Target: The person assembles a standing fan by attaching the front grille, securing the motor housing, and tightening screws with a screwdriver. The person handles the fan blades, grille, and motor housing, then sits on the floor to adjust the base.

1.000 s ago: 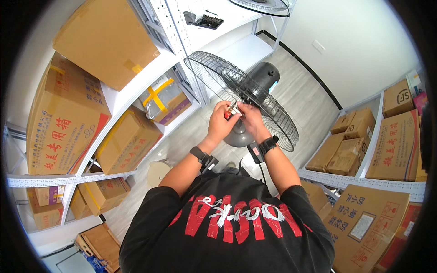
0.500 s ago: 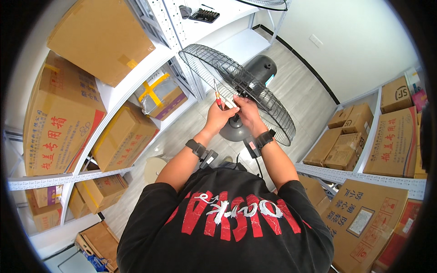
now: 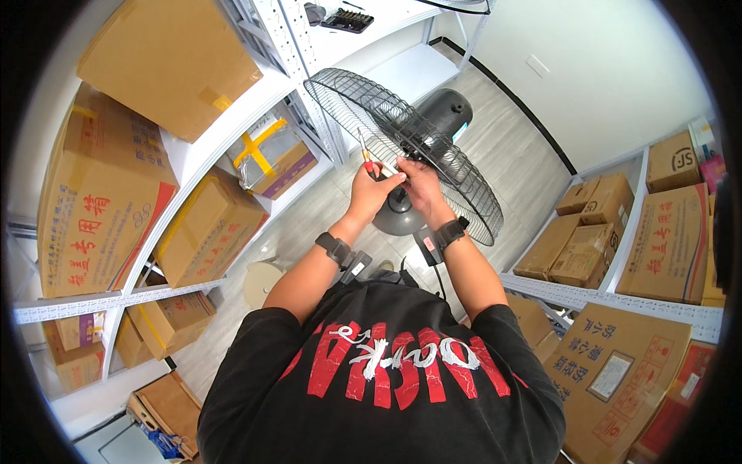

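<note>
Storeroom floor: fan grille [image 3: 402,147] against fingers [image 3: 390,179].

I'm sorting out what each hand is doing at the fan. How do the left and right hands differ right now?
The left hand grips a red-handled tool that points up at the fan's wire guard; the right hand holds no tool that I can see. The left hand sits at the guard's near edge, the right one lower, above the round base. Both wear dark wristbands and almost touch.

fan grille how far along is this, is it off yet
Not off: the wire grille sits on the standing fan. In hand: the left hand holds red-handled pliers at the grille's rim, the right hand alongside. What is already undone there cannot be seen.
</note>
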A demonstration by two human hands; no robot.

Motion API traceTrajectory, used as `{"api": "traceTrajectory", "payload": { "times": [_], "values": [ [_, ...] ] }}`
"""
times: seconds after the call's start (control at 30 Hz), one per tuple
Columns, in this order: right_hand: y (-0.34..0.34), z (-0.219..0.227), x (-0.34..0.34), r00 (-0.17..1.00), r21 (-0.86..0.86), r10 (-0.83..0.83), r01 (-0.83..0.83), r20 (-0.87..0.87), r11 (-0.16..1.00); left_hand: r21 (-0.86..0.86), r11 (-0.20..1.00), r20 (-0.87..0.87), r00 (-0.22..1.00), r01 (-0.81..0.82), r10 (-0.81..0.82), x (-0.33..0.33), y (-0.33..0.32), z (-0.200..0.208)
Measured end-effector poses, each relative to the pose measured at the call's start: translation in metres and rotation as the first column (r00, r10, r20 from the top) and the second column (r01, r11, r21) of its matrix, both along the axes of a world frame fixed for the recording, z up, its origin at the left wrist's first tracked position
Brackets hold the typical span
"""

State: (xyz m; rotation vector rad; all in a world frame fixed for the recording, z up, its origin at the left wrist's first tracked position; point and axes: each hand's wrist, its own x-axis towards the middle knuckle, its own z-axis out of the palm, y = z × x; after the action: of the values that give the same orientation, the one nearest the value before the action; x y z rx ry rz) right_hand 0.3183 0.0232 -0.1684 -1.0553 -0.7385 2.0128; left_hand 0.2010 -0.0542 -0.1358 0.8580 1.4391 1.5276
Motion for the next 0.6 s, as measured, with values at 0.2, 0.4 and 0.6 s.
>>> {"api": "traceTrajectory", "payload": {
  "times": [0.2,0.4,0.6],
  "values": [
    [-0.001,0.005,-0.004,0.999,-0.005,-0.033,0.033,0.007,0.999,-0.014,0.999,-0.263,0.964,0.032,-0.034,-0.002,-0.002,-0.007],
    [0.002,-0.006,0.0,0.999,0.002,-0.001,0.001,0.034,1.0,0.229,0.972,-0.455,0.877,-0.051,0.154,0.003,-0.007,0.016],
    [-0.001,0.011,-0.003,0.996,-0.014,0.0,0.001,0.092,1.0,0.188,0.964,-0.165,0.962,-0.187,0.218,0.0,0.004,-0.017]
  ]
}}
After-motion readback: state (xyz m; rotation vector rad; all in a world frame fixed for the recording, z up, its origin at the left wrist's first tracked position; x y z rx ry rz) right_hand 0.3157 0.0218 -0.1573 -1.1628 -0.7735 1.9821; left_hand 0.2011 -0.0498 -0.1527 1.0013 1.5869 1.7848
